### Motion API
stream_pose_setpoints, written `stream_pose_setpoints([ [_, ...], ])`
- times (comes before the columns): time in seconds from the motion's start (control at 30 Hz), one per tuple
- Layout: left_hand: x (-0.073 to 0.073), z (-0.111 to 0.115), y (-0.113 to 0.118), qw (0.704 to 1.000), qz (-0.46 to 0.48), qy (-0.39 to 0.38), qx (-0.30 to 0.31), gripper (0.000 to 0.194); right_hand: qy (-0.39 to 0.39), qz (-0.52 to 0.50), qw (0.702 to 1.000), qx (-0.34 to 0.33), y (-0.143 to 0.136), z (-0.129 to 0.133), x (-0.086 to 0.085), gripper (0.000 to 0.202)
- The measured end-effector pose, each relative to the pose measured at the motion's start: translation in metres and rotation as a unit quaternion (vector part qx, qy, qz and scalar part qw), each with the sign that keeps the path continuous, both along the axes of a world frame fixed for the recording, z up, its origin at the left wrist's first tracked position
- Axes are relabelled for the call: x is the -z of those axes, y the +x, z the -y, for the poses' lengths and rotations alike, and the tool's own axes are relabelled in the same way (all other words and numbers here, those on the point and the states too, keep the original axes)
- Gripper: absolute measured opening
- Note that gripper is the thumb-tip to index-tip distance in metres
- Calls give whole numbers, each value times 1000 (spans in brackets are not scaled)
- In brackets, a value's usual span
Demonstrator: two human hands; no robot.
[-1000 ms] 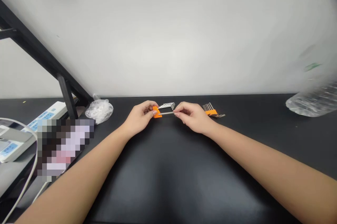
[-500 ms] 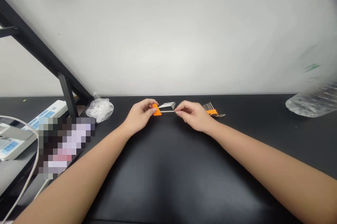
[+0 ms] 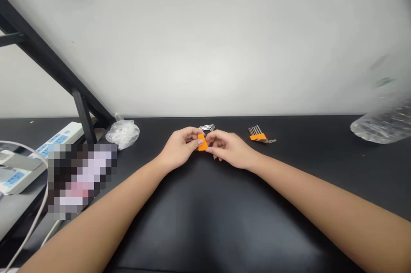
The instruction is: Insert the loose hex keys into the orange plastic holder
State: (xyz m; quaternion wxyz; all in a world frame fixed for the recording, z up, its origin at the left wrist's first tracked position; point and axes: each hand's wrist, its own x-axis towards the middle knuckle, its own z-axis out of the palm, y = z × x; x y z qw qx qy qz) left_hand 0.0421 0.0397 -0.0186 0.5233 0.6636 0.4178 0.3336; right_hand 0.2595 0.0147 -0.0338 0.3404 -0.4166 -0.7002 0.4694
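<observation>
Between thumb and fingers my left hand (image 3: 181,148) grips a small orange hex key holder (image 3: 202,142) above the black table. My right hand (image 3: 229,148) closes on the holder's right edge with its fingertips; the long hex key seen there before is out of sight, and the fingers may hide it. Just behind the hands lie several silver L-shaped hex keys (image 3: 207,127), partly covered by them. Farther right, a second orange holder (image 3: 257,137) rests on the table with several dark keys in it.
A crumpled clear plastic bag (image 3: 123,134) lies at the back left, near a black metal frame (image 3: 84,114). White power strips (image 3: 61,138) and a white cable (image 3: 43,196) occupy the left side. Clear plastic wrapping (image 3: 382,125) sits at the far right.
Both hands have come together, the left moving right with the orange holder. The right fingertips went from the hex key's far end to the holder's edge, and the key's shaft no longer shows.
</observation>
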Motion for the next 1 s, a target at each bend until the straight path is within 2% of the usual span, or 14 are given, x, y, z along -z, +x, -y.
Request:
stream_pose_setpoints([
  [0.07, -1, 2, 0, 999, -21, 26, -7, 29, -21, -22, 1000, 5, -2, 1, 0, 25],
  [0.13, -2, 4, -1, 994, -62, 90, 7, 37, -32, -45, 998, 23, -2, 1, 1, 28],
  [0.27, -2, 7, -5, 959, -165, 219, 65, 66, -47, -53, 997, 39, -2, 0, 1, 31],
  [0.33, -1, 7, -6, 944, -211, 245, 61, 66, -26, -38, 999, 28, -3, 1, -1, 28],
  [0.4, 0, 6, -6, 938, -230, 253, 58, 57, 32, -4, 999, 25, -4, 3, -2, 24],
  [0.47, 1, 5, -6, 943, -222, 244, 54, 52, 126, 66, 989, 44, -2, 1, -1, 23],
  [0.53, 2, 2, -7, 948, -218, 229, 41, 50, 218, 163, 959, 74, 2, -4, 2, 28],
  [0.6, 4, 0, -9, 948, -228, 221, 28, 50, 272, 257, 923, 91, 8, -10, 7, 36],
  [0.67, 4, -2, -11, 947, -235, 217, 20, 47, 285, 325, 897, 97, 12, -16, 12, 42],
  [0.73, 4, -4, -11, 949, -230, 214, 11, 43, 286, 360, 882, 102, 15, -19, 14, 39],
  [1.0, -3, -3, -12, 948, -229, 221, -1, 36, 285, 398, 867, 93, 11, -12, 5, 23],
])
